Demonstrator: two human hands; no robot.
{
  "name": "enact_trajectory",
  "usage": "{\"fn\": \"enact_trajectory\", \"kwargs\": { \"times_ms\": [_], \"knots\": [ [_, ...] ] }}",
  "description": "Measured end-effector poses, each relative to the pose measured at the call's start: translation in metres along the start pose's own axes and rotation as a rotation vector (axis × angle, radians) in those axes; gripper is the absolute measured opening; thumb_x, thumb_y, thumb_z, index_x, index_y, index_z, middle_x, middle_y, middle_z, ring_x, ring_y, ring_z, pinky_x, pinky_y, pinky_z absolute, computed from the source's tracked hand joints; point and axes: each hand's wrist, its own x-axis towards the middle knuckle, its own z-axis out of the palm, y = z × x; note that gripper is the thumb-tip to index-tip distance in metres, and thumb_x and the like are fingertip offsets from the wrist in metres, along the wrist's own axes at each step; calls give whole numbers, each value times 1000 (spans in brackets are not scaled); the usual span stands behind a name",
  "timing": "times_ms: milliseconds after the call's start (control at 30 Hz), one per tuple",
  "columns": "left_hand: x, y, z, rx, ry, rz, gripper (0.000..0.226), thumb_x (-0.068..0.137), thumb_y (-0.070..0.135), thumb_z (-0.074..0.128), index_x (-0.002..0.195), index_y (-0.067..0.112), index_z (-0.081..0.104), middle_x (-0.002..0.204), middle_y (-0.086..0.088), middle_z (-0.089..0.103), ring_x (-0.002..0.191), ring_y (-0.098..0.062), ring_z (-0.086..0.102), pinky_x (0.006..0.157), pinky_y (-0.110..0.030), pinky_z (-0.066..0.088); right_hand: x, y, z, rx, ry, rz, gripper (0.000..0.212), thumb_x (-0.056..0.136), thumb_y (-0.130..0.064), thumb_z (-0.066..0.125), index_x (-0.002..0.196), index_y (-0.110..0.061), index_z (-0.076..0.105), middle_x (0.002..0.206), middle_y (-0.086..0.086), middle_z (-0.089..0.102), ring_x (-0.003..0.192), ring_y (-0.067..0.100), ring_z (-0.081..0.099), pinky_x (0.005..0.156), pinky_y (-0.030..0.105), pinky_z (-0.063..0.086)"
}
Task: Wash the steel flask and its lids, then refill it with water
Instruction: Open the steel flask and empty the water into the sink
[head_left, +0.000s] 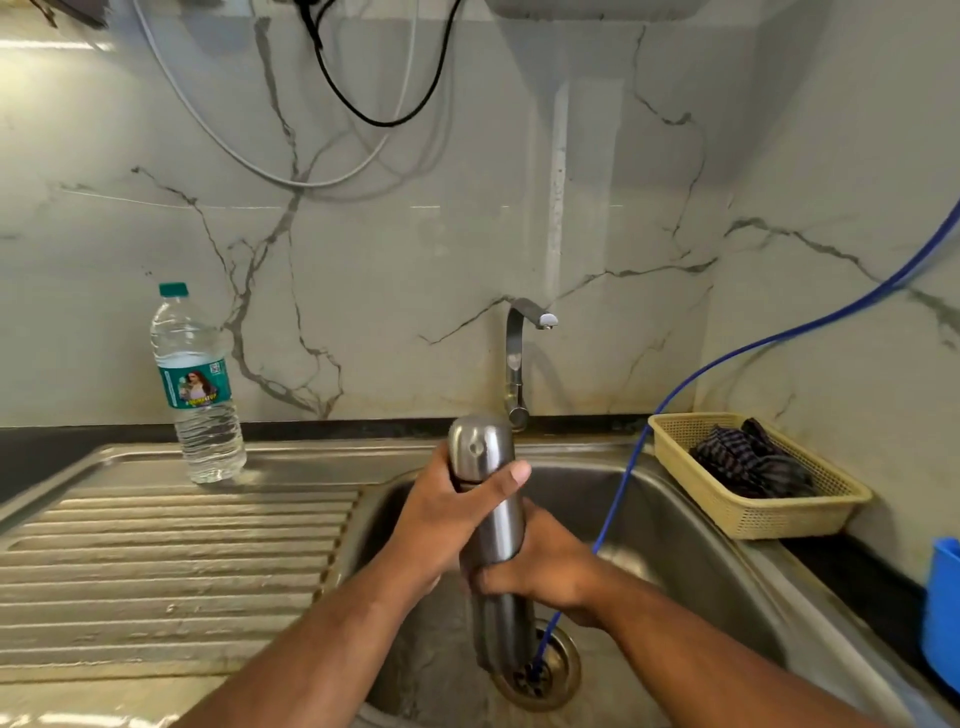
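Note:
A tall brushed steel flask (493, 525) is held upright over the sink basin (675, 561), its rounded steel lid (480, 449) still on top. My left hand (447, 514) grips the flask just below the lid, thumb across the front. My right hand (540, 571) wraps around the flask's middle from the right. The flask's lower end hangs above the drain (545, 670). The tap (519, 358) behind stands off, no water running.
A plastic water bottle (197, 384) with a green cap stands on the ribbed steel drainboard (171, 566) at left. A blue hose (727, 364) runs down into the drain. A yellow basket (748, 514) with dark cloth sits right of the sink; a blue container (943, 613) at far right.

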Motion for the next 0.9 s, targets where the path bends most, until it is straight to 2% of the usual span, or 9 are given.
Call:
{"fn": "enact_trajectory", "kwargs": {
  "times_ms": [100, 200, 300, 467, 567, 633, 767, 833, 900],
  "knots": [
    [6, 7, -20, -120, -108, 18, 72, 74, 40, 90, 135, 30, 53, 123, 3, 72, 110, -14, 70, 86, -27, 58, -3, 4, -1, -56, -115, 58, 67, 61, -29, 97, 119, -33, 63, 106, -5, 72, 103, 15, 70, 93, 41, 60],
    [9, 5, -38, -187, -280, -36, 88, 69, 26, 90, 144, 31, 47, 137, 1, 66, 121, -29, 67, 102, -42, 54, -8, 2, 1, -66, -197, 74, 60, 63, -27, 97, 114, -28, 67, 102, -5, 73, 103, 18, 71, 96, 45, 59],
    [6, 2, -41, -185, -369, -36, 71, 79, 18, 82, 142, 22, 50, 129, -11, 70, 115, -35, 69, 100, -43, 54, -12, -3, 7, -58, -235, 82, 56, 65, -27, 97, 113, -20, 69, 101, -1, 75, 107, 25, 72, 98, 48, 57],
    [3, 10, -28, -114, -199, 68, 47, 83, 19, 80, 127, 17, 64, 100, -18, 76, 96, -31, 74, 86, -37, 58, -13, -12, 14, -30, -134, 105, 54, 63, -26, 95, 110, -18, 69, 96, 1, 73, 101, 26, 72, 92, 46, 61],
    [4, 15, -23, -94, -131, 130, 39, 87, 11, 79, 124, 16, 65, 97, -16, 75, 90, -26, 75, 80, -33, 59, -14, -18, 13, -26, -65, 100, 47, 66, -22, 94, 104, -20, 67, 90, -3, 69, 88, 14, 70, 79, 31, 61],
    [5, 16, -21, -99, -88, 158, 39, 84, 14, 81, 121, 18, 67, 96, -14, 75, 89, -27, 75, 80, -35, 60, -15, -23, 15, -34, -49, 100, 43, 69, -21, 93, 101, -23, 65, 87, -6, 67, 84, 10, 68, 71, 24, 56],
    [6, 16, -20, -100, -10, 160, 49, 68, 39, 83, 114, 30, 70, 102, -10, 74, 93, -30, 73, 81, -38, 62, -14, -28, 19, -45, -27, 122, 53, 66, -27, 93, 109, -26, 64, 96, -3, 69, 93, 15, 69, 76, 28, 57],
    [6, 17, -19, -81, 26, 167, 44, 71, 38, 84, 113, 32, 70, 105, -6, 73, 93, -26, 72, 76, -32, 62, -14, -28, 19, -55, 0, 131, 55, 64, -29, 93, 110, -26, 63, 99, -2, 70, 95, 16, 70, 78, 29, 59],
    [6, 19, -16, -71, 71, 169, 37, 80, 26, 84, 113, 32, 69, 103, -3, 73, 91, -21, 72, 71, -25, 59, -14, -29, 20, -56, 34, 138, 57, 60, -32, 94, 108, -26, 63, 99, -1, 71, 94, 17, 70, 82, 32, 61]
  ]
}}
